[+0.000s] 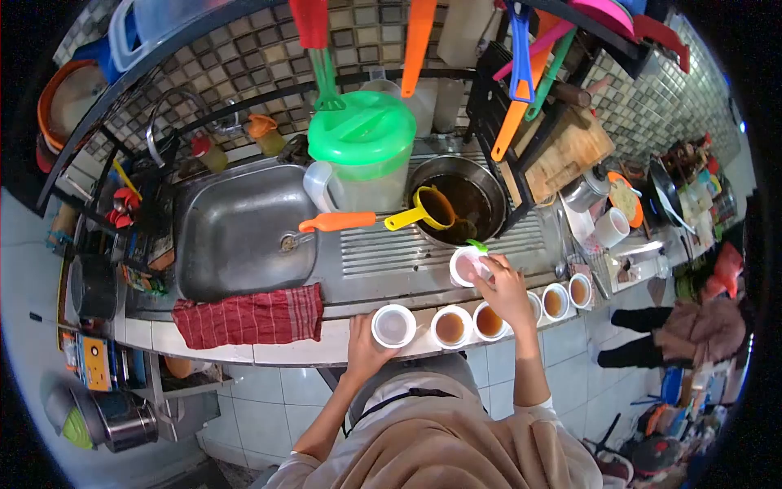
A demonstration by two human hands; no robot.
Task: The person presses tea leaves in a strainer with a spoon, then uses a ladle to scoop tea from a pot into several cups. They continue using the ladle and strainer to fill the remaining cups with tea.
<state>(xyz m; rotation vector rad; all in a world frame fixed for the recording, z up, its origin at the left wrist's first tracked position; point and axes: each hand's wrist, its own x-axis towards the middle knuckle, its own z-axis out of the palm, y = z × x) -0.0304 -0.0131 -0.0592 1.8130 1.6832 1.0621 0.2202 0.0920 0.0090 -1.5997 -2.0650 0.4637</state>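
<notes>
My left hand (368, 346) is wrapped around a white cup (393, 326) at the counter's front edge; its inside looks pale, with no brown drink. My right hand (507, 292) has its fingers bent together at the right rim of another white cup (461, 267). Something pinkish shows inside that cup, and the fingers cover whatever they may pinch. Between and beyond my hands stand several white cups of brown liquid, among them a left one (450, 327), a middle one (489, 321) and the rightmost one (580, 290).
Behind the cups, a steel pot (493, 183) of dark liquid holds a yellow strainer (433, 208). A green-lidded pitcher (362, 134) stands beside the sink (244, 228). A red checked cloth (248, 316) lies on the edge. Utensils hang overhead; another person (692, 330) is at far right.
</notes>
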